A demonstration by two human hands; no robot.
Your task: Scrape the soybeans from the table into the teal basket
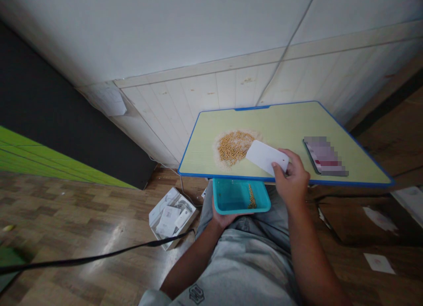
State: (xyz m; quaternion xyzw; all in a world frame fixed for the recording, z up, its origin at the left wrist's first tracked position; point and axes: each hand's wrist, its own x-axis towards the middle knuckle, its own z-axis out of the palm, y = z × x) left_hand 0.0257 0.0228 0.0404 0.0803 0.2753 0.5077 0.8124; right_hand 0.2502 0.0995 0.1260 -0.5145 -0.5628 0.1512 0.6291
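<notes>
My right hand (291,176) grips a flat white card (266,155) by its right end, thumb on top. The card's far end touches or overhangs the right side of a pile of yellow soybeans (231,146) mixed with pale, rice-like grains (244,141). Below the table's front edge, my left hand (228,219) supports a teal plastic container (243,210) from beneath; most of its fingers are hidden under it. Inside, a small heap of soybeans (252,197) lies toward the right.
The pile rests on a light green folding table (284,116) with a blue rim. A phone-like slab (325,156), partly pixelated, lies at its right. An open white box (172,218) with papers and cables stands on the floor at left. A black strap (99,256) crosses the lower left.
</notes>
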